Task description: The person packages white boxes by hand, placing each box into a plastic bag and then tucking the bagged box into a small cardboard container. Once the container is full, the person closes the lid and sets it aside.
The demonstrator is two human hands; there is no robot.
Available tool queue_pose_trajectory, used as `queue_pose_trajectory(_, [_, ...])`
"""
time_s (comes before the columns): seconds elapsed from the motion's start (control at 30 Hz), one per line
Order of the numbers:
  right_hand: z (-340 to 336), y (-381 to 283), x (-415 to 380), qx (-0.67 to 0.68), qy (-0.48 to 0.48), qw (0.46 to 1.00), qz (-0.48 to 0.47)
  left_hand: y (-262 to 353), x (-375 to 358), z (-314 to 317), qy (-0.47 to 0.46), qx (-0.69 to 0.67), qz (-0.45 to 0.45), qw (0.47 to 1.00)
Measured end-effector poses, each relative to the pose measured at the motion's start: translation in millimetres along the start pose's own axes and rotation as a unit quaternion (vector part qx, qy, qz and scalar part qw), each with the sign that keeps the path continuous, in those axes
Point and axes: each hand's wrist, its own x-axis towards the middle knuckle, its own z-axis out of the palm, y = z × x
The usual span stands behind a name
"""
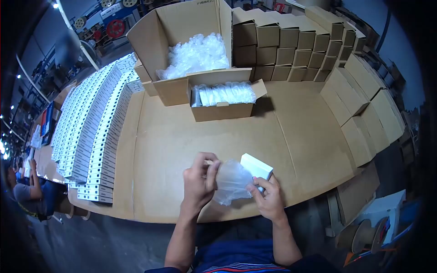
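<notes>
My right hand (267, 196) grips a small white box (256, 166) by its lower right end, thumb in front. A clear plastic bag (231, 182) hangs between my hands, its right side against the white box. With fingers curled, my left hand (200, 179) pinches the bag's left edge. Farther back on the table, an open cardboard carton (223, 112) holds a row of bubble-wrapped items (225, 94). Whether the bag's mouth is open cannot be made out.
A large carton (182, 22) full of clear plastic bags (199, 55) stands behind. Stacked white boxes (86, 123) line the left side. Brown cartons (289, 38) are piled at the back right, with more cartons (359, 109) along the right edge. A person (29, 191) sits far left.
</notes>
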Motion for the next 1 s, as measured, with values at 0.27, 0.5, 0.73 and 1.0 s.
queue_pose_trajectory(0.27, [12.5, 0.2, 3.8, 0.045, 0.081, 0.993, 0.072, -40.0, -41.9, 24.7, -0.003, -0.376, -0.127, 0.918])
queue_pose_trajectory(0.5, [15.8, 7.2, 8.4, 0.029, 0.105, 0.993, 0.042, -39.1, -37.0, 13.1, -0.09, -0.308, -0.216, 0.922])
queue_pose_trajectory(0.73, [14.0, 12.3, 1.9, 0.002, 0.074, 0.997, 0.004, -36.9, -24.5, 5.9, -0.145, -0.184, -0.09, 0.968])
queue_pose_trajectory(1.0, [-11.5, 0.2, 10.0, 0.064, 0.044, 0.997, -0.006, -36.3, -30.5, 13.7, -0.125, -0.084, -0.071, 0.986])
